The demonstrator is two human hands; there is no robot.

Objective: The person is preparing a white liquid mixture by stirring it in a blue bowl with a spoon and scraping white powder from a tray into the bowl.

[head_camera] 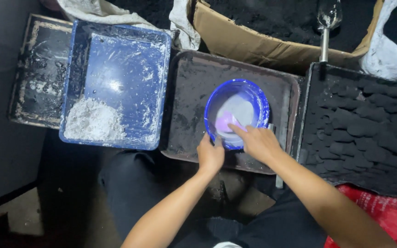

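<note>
**Inspector:** Position of the work, please.

**Assistant:** The round blue plastic bowl (237, 112) sits on the dark, soot-coated rectangular tray (189, 96) at centre, directly in front of the person. It holds a pale grey-white wet mix, with a small pink-purple scoop-like piece (227, 121) lying in it at the near side.

**Inspector:** Hands?

**Assistant:** The left hand (210, 155) rests on the bowl's near rim, fingers curled together against the edge; whether they truly clamp it I cannot tell. The right hand (259, 143) reaches in from the near right, fingers held together and extended, the tips touching the pink piece.

**Inspector:** Surroundings?

**Assistant:** To the left, a blue rectangular plastic tub (120, 82) with a heap of white powder (93, 121) in its near left corner. To the right, a black tray of dark moulded lumps (359, 124). Far side, a cardboard box of black powder (272, 27) with a metal scoop (328, 27) standing in it.

**Inspector:** Judgement on doing the stirring well?

**Assistant:** In my view, the left hand should hold the rim firmly so the bowl cannot slide on the sooty tray. The right should work the pink piece along the bowl wall in slow, low strokes, to keep the mix from slopping over the rim.
</note>
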